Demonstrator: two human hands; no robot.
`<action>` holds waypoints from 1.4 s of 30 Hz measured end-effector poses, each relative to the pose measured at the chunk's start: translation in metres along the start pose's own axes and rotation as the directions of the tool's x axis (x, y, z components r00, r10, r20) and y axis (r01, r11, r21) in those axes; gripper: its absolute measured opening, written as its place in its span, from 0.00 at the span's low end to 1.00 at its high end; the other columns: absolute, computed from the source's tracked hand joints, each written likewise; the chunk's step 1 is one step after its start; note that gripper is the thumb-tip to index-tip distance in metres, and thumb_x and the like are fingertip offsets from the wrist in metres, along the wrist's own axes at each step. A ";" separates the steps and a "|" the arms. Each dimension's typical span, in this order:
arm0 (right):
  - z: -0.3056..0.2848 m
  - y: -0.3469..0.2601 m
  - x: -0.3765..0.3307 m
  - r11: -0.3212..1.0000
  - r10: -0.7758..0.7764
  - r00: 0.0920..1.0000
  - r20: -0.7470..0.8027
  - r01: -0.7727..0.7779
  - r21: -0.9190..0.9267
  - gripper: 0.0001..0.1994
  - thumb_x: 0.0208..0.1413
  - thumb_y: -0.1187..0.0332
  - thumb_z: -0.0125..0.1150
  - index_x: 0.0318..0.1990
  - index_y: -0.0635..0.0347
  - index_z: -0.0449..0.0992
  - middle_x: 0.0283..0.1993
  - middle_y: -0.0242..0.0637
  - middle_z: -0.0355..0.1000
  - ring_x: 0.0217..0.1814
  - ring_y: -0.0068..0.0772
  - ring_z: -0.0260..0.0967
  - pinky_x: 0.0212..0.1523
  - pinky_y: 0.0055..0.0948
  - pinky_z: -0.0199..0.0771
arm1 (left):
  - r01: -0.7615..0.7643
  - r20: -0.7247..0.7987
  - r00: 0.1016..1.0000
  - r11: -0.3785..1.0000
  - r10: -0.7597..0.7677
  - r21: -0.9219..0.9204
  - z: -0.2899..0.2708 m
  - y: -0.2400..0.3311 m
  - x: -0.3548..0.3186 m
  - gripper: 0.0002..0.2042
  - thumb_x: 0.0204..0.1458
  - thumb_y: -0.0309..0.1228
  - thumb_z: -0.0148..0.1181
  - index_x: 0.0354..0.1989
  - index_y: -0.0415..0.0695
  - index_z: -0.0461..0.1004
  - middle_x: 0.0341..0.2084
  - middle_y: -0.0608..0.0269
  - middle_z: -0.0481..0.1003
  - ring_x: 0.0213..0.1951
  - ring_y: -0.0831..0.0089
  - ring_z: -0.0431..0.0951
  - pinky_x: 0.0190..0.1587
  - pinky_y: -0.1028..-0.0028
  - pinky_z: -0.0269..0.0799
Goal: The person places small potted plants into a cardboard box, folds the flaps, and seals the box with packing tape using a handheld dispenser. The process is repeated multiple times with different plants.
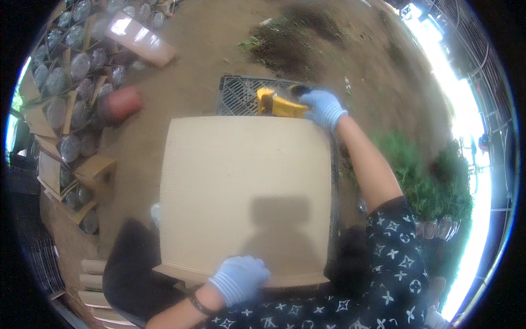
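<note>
A large tan cardboard box point(230, 175) lies in front of me, its broad flat face up and a narrow flap along its near edge. My left hand point(239, 278), in a pale blue glove, is closed at that near edge with its fingers curled on the cardboard. Beyond the far right corner, my gloved right hand point(323, 108) is closed around a yellow tape dispenser point(282, 105) with a dark end. The dispenser is over a grey plastic crate point(233, 93); the box hides the crate's near part. My right fingertips are partly hidden.
At the left stand many clear round containers point(79, 66) among cardboard pieces. A reddish pot point(121, 104) and a pale box point(139, 38) are beside them on bare soil. Green plants point(427, 175) in clear pots grow at the right. Dark soil point(285, 46) lies beyond the crate.
</note>
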State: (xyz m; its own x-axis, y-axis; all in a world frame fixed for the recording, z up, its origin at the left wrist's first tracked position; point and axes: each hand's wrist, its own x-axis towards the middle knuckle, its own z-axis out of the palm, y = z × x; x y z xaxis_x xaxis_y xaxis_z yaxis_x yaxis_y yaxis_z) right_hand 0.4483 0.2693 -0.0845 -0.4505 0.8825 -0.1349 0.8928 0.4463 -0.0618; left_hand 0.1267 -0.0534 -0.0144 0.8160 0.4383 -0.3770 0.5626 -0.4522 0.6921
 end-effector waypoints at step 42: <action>0.197 0.106 -0.397 0.204 0.930 0.198 0.309 -0.979 0.014 0.40 0.33 0.47 0.83 0.54 0.61 0.76 0.58 0.47 0.75 0.59 0.45 0.75 0.58 0.40 0.78 | 0.031 -0.130 0.991 0.999 -0.031 0.004 0.000 0.020 0.000 0.14 0.30 0.21 0.72 0.26 0.49 0.75 0.25 0.61 0.76 0.31 0.57 0.77 0.33 0.63 0.73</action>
State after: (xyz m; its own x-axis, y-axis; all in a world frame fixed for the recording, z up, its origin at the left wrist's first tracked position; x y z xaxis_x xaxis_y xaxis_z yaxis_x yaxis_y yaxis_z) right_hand 0.7231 -0.0623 -0.2319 0.7430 0.5442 -0.3897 0.6232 -0.7749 0.1061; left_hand 0.1379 -0.0626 -0.0007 0.7742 0.5491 -0.3148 0.5885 -0.4416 0.6772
